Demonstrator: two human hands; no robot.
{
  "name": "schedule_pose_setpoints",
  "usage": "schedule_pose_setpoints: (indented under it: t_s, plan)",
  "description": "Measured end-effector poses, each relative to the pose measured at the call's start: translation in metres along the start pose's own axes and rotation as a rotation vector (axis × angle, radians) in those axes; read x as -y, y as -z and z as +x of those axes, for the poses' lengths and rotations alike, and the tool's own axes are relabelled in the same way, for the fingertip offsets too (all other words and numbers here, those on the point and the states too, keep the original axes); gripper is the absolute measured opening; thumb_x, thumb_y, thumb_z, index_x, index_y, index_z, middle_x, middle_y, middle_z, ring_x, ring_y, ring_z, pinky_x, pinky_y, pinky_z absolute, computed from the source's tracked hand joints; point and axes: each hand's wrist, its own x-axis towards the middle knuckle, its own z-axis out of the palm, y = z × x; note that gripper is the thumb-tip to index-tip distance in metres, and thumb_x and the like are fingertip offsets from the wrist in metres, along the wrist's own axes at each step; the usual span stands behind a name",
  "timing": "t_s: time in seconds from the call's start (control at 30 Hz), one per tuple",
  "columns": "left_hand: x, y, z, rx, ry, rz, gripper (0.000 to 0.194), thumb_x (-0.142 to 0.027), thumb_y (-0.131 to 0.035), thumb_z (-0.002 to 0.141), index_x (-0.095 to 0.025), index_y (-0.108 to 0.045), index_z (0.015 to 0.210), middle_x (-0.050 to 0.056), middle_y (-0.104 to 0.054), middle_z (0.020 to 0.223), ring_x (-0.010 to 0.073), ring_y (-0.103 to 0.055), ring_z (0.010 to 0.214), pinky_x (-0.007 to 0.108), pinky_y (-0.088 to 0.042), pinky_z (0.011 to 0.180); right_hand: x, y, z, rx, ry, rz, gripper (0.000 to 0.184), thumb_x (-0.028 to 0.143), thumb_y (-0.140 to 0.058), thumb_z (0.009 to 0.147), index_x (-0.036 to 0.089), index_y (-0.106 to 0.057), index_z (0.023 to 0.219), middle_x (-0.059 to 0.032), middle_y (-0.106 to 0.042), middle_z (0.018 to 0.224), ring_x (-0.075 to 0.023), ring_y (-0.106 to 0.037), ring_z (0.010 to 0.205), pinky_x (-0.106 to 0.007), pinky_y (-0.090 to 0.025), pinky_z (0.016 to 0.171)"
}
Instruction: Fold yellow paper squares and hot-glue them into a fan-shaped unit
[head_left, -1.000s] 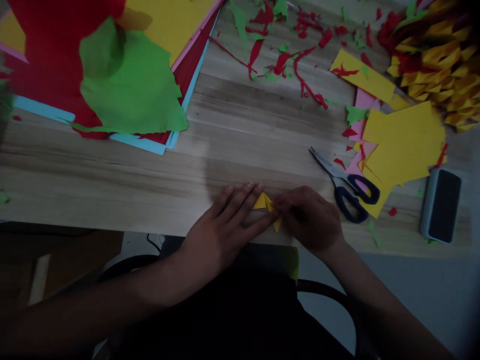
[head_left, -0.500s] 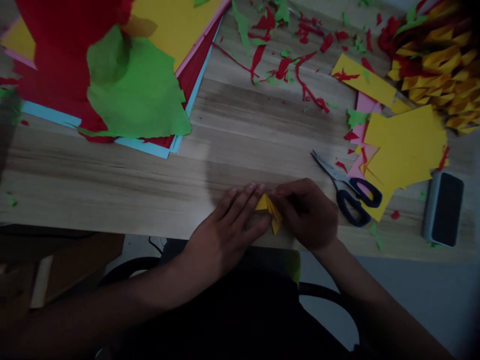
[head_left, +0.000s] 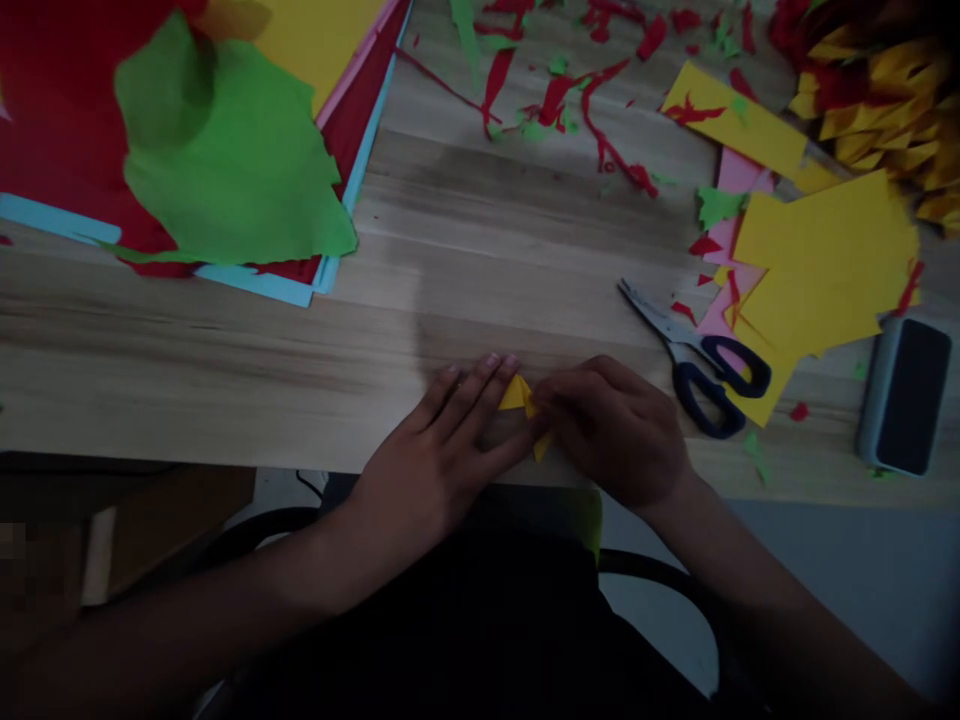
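Observation:
A small folded piece of yellow paper (head_left: 514, 394) lies on the table near its front edge, mostly covered by my hands. My left hand (head_left: 442, 440) rests flat over its left side, fingers stretched forward, with the thumb and index finger holding it down. My right hand (head_left: 619, 430) pinches the right part of the paper, fingertips close to my left thumb. A narrow yellow point sticks out below the fingertips. To the right of my right hand lie scissors (head_left: 686, 350) with dark blue handles, blades slightly apart and pointing up-left.
Beyond the scissors are yellow paper pieces (head_left: 817, 270) and a phone-like device (head_left: 907, 395). A pile of folded yellow paper (head_left: 885, 100) is at the upper right. Red scraps (head_left: 555, 100) and green ones litter the back. Stacked coloured sheets under torn green paper (head_left: 232, 160) occupy the upper left.
My right hand's fingertips have moved left onto the folded yellow paper and cover more of it. The whole view has shifted slightly.

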Motion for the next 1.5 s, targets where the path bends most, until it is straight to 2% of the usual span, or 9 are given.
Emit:
schedule_pose_setpoints:
  t_s: [0.2, 0.4, 0.63, 0.73, 0.9, 1.03, 1.23, 1.37, 1.5]
  plan:
    - [0.0, 0.0, 0.0, 0.029, -0.002, -0.03, 0.085, -0.019, -0.062, 0.09, -0.022, -0.015, 0.161, 0.028, -0.017, 0.164, 0.0376, -0.014, 0.155, 0.057, -0.027, 0.121, 0.004, -0.009, 0.016, 0.022, -0.021, -0.11, 0.012, 0.02, -0.055, 0.098, 0.028, -0.061, 0.105, 0.0011, -0.073, 0.089, -0.0175, -0.061, 0.078, -0.031, -0.051, 0.071]
    - [0.001, 0.002, 0.0, 0.044, 0.009, -0.031, 0.081, -0.014, -0.062, 0.088, -0.021, -0.022, 0.159, 0.028, -0.015, 0.165, 0.0374, -0.015, 0.155, 0.056, -0.025, 0.122, 0.007, -0.006, 0.007, -0.068, -0.154, 0.031, 0.008, 0.02, -0.061, 0.095, 0.026, -0.057, 0.096, 0.0025, -0.071, 0.086, -0.0152, -0.067, 0.076, -0.028, -0.053, 0.068]
    - [0.002, 0.001, 0.0, 0.034, -0.004, -0.032, 0.083, -0.013, -0.061, 0.088, -0.021, -0.02, 0.159, 0.025, -0.012, 0.167, 0.0377, -0.015, 0.155, 0.056, -0.025, 0.122, 0.006, -0.005, 0.008, 0.04, -0.03, -0.044, 0.015, 0.013, -0.053, 0.097, 0.026, -0.059, 0.101, 0.0011, -0.072, 0.088, -0.0164, -0.066, 0.081, -0.029, -0.053, 0.069]
    - [0.002, -0.001, 0.0, 0.028, -0.001, -0.017, 0.085, -0.015, -0.062, 0.088, -0.021, -0.017, 0.16, 0.026, -0.013, 0.166, 0.0366, -0.013, 0.156, 0.056, -0.025, 0.122, 0.007, -0.003, 0.015, 0.055, -0.028, -0.059, 0.01, 0.017, -0.054, 0.097, 0.024, -0.059, 0.101, -0.0007, -0.071, 0.087, -0.0179, -0.066, 0.084, -0.03, -0.052, 0.068]
    - [0.002, -0.003, 0.0, 0.016, -0.007, -0.002, 0.087, -0.016, -0.064, 0.086, -0.021, -0.018, 0.16, 0.027, -0.016, 0.165, 0.0376, -0.017, 0.155, 0.055, -0.028, 0.12, 0.007, 0.004, 0.001, 0.058, -0.022, -0.021, 0.014, 0.011, -0.054, 0.095, 0.024, -0.059, 0.097, 0.0024, -0.072, 0.086, -0.0132, -0.064, 0.076, -0.025, -0.051, 0.066]
    - [0.002, -0.003, 0.0, -0.006, -0.01, 0.006, 0.087, -0.015, -0.062, 0.087, -0.02, -0.015, 0.16, 0.028, -0.017, 0.165, 0.0375, -0.014, 0.155, 0.054, -0.024, 0.122, 0.007, -0.002, 0.008, 0.081, 0.015, -0.092, 0.013, 0.011, -0.055, 0.096, 0.022, -0.059, 0.1, 0.0003, -0.071, 0.088, -0.0161, -0.062, 0.08, -0.028, -0.05, 0.067]
    - [0.001, -0.004, -0.001, 0.005, -0.009, 0.027, 0.083, -0.016, -0.063, 0.087, -0.022, -0.022, 0.158, 0.028, -0.018, 0.164, 0.0369, -0.018, 0.155, 0.053, -0.024, 0.122, 0.012, 0.002, 0.016, 0.008, -0.042, 0.002, 0.008, 0.015, -0.058, 0.095, 0.022, -0.056, 0.093, 0.0015, -0.069, 0.083, -0.0142, -0.065, 0.078, -0.025, -0.051, 0.069]
    - [0.001, -0.005, 0.0, 0.001, -0.017, 0.048, 0.082, -0.017, -0.065, 0.085, -0.02, -0.025, 0.157, 0.029, -0.02, 0.163, 0.0383, -0.02, 0.154, 0.053, -0.025, 0.121, 0.015, 0.006, 0.002, 0.043, -0.022, 0.007, 0.013, 0.009, -0.055, 0.094, 0.022, -0.055, 0.093, 0.0018, -0.069, 0.082, -0.0135, -0.065, 0.076, -0.024, -0.052, 0.069]
    - [0.002, -0.005, 0.0, -0.014, -0.016, 0.053, 0.078, -0.018, -0.063, 0.086, -0.02, -0.027, 0.155, 0.028, -0.021, 0.163, 0.0377, -0.021, 0.154, 0.053, -0.025, 0.121, 0.014, -0.003, 0.014, 0.064, -0.045, -0.048, 0.011, 0.011, -0.054, 0.096, 0.021, -0.057, 0.096, -0.0009, -0.069, 0.085, -0.0163, -0.065, 0.082, -0.027, -0.052, 0.072]
